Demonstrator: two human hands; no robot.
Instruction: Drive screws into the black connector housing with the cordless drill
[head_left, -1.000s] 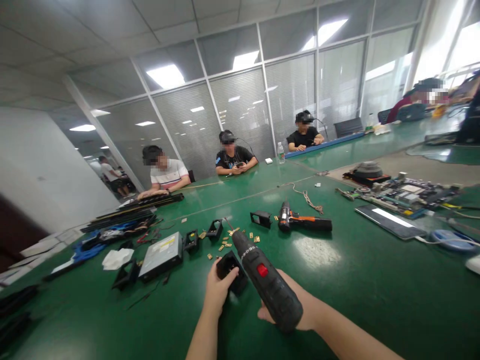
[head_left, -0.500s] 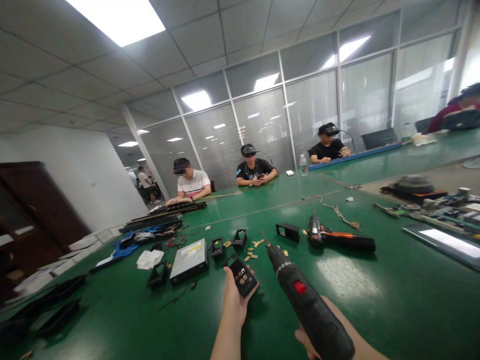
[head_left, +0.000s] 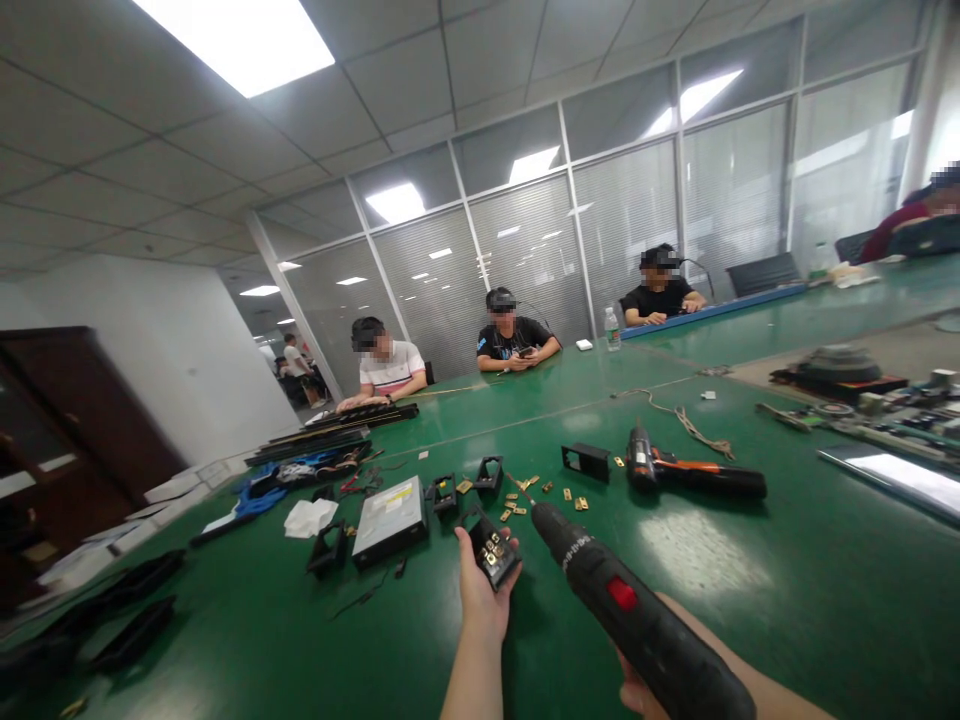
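My left hand (head_left: 480, 595) grips a small black plastic housing (head_left: 481, 527) that has several brass pieces inside it. To its right, my right hand (head_left: 637, 685) is wrapped round a black power screwdriver (head_left: 600, 575) with a red switch; its lower fingers are partly hidden behind the tool body. The thin bit (head_left: 519, 490) points away, up and to the left, apart from the housing. Loose brass plates (head_left: 517, 508) lie scattered on the table just beyond. Similar black housings (head_left: 490, 474) stand near them.
On the green table (head_left: 405, 650), a silver disc drive (head_left: 390, 520) and crumpled tissue (head_left: 309, 517) lie left. A second drill with an orange stripe (head_left: 694, 472) lies right, near a cord (head_left: 701, 435) and a phone (head_left: 892, 488). Several people sit across the table, one in a white shirt (head_left: 390, 370).
The housing in my left hand has tilted so its brass pieces show more clearly. The screwdriver has shifted slightly right and down. The whole view has moved a little.
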